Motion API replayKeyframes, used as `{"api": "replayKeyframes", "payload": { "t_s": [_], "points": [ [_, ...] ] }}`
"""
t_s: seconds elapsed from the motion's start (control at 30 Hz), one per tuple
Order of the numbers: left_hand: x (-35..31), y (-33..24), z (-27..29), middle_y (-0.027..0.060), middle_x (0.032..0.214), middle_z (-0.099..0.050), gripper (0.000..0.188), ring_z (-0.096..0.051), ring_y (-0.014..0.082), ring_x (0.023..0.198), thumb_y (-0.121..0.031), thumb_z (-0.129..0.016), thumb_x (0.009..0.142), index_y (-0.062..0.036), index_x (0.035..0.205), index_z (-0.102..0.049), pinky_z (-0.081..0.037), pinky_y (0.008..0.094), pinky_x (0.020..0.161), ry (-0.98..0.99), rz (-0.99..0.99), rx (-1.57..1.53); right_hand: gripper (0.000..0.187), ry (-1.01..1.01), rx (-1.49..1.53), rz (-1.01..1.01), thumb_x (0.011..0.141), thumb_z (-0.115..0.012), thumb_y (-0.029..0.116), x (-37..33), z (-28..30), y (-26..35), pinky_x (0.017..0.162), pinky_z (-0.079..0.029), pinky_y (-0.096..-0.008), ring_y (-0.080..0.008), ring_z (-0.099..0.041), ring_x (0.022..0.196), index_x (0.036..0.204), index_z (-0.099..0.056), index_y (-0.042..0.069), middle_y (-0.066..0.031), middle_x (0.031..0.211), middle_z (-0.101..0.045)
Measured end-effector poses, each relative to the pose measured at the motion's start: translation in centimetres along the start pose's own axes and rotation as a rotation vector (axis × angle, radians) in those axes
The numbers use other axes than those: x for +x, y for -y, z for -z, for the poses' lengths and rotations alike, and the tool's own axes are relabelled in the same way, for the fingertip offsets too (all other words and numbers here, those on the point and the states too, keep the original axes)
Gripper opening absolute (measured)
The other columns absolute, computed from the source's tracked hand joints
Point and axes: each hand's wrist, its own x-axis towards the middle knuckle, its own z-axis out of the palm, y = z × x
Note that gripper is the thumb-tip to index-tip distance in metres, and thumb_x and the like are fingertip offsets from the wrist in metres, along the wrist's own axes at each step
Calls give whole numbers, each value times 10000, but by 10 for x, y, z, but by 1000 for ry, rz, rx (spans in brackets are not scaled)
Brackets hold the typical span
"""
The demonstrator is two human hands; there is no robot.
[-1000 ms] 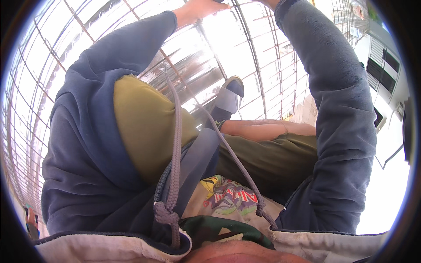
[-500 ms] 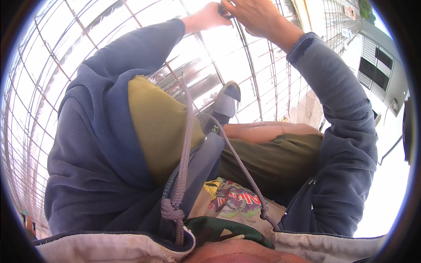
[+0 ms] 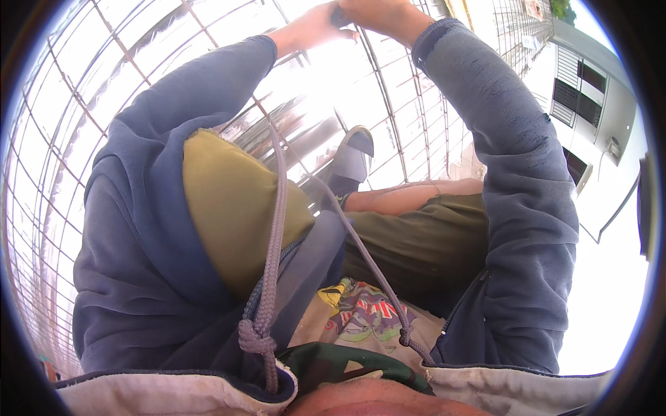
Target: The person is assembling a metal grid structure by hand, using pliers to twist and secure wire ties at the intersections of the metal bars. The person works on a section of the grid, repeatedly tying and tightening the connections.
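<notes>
At the top of the head view my two hands meet over a grid of thin metal bars (image 3: 388, 87). My left hand (image 3: 313, 29) comes in from the left with its fingers closed. A small dark thing (image 3: 339, 17) shows where the hands meet; its kind cannot be made out. My right hand (image 3: 383, 14) lies against it from the right, fingers bent in and partly cut off by the picture's upper edge. Strong glare washes out the left fingertips. Both forearms are in dark blue sleeves.
Bar mesh spreads to the left and ahead over bright, shiny sheeting (image 3: 277, 132). My shoe (image 3: 352, 156) rests on the mesh below the hands, with my bent legs nearer. Jacket cords (image 3: 277, 201) hang in front. A pale building with dark windows (image 3: 579, 90) stands at right.
Both hands have shifted slightly left and up in the picture, and the right forearm has swung left. The hands stay together at the small dark thing.
</notes>
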Motion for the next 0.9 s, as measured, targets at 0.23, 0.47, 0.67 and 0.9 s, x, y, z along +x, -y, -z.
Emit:
{"api": "replayKeyframes", "payload": {
  "t_s": [0.23,0.47,0.67,0.9],
  "points": [
    [-21,15,75,221,1341,-684,544,-664,319,1247,-314,-702,977,14,1401,-613,-512,444,1064,159,-24,-66,166,11,-190,92,872,-677,245,19,-2,-11,730,-516,-446,-254,-709,795,789,-764,130,-77,804,-731],
    [-10,51,62,89,1144,-755,447,-698,207,1071,-440,-681,1034,-85,1296,-751,-501,366,1034,186,-50,-98,154,530,343,-99,917,-652,178,-7,54,0,934,-526,-470,-308,-702,935,914,-767,76,-155,969,-723],
    [-19,58,71,62,1091,-761,405,-721,183,1044,-409,-674,1051,-107,1309,-753,-507,316,1004,7,61,-181,424,567,451,-404,1084,-570,415,-131,79,32,741,-591,-473,-333,-739,768,1062,-730,23,-162,794,-731],
    [-45,57,86,82,1048,-751,455,-727,180,1010,-407,-718,1022,-46,1298,-742,-550,297,958,-249,256,-378,429,298,1208,-836,1053,-615,431,-197,23,125,679,-529,-505,-427,-668,709,1061,-662,5,-222,799,-691]
  ]
}}
